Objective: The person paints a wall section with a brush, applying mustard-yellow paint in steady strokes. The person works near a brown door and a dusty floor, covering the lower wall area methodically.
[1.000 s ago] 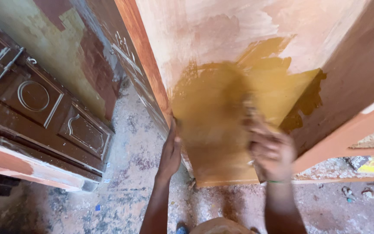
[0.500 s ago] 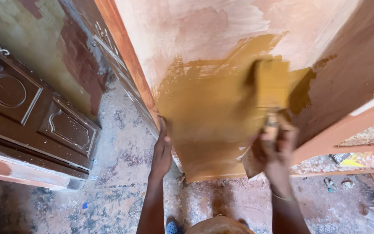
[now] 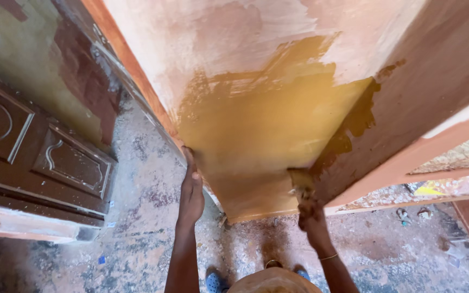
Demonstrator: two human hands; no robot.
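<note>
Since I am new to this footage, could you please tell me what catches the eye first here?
A big wet ochre patch fills the middle of the pale upright panel. The right hand holds a brush at its lower right edge, while the left hand steadies the panel's left edge. A dark carved door lies at left.

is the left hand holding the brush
No, the left hand lies flat against the edge of the wooden panel, while the right hand grips the brush.

The right hand [image 3: 311,212] now sits low at the panel's [image 3: 256,130] right edge, down from mid-panel half a second ago. Its brush [image 3: 301,182] meets the darker side strip, and the yellow-brown coat [image 3: 267,125] reaches farther right.
</note>
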